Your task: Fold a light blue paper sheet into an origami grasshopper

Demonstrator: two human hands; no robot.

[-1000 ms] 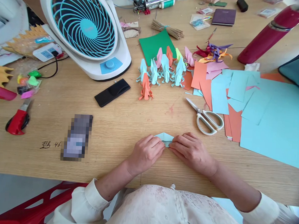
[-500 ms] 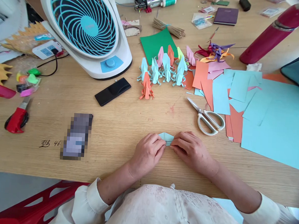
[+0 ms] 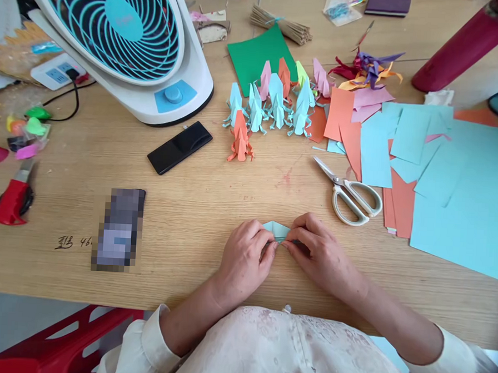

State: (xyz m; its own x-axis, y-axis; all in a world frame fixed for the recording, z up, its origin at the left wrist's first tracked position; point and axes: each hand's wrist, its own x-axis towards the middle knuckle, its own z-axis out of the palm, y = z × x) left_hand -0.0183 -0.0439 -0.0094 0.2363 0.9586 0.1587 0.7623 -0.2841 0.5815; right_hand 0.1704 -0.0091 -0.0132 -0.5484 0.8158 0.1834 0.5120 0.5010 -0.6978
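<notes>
Left of the scissors [image 3: 337,181], the left hand [image 3: 244,258] and right hand [image 3: 321,257] pinch folded blue paper [image 3: 275,229], its lower strip now narrower, suggesting the crease has advanced.

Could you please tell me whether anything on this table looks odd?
A faint reddish stain discolours the wooden tabletop left of the scissors; dark handwriting, written straight onto the wood beside the pixelated object, also looks unusual.
</notes>
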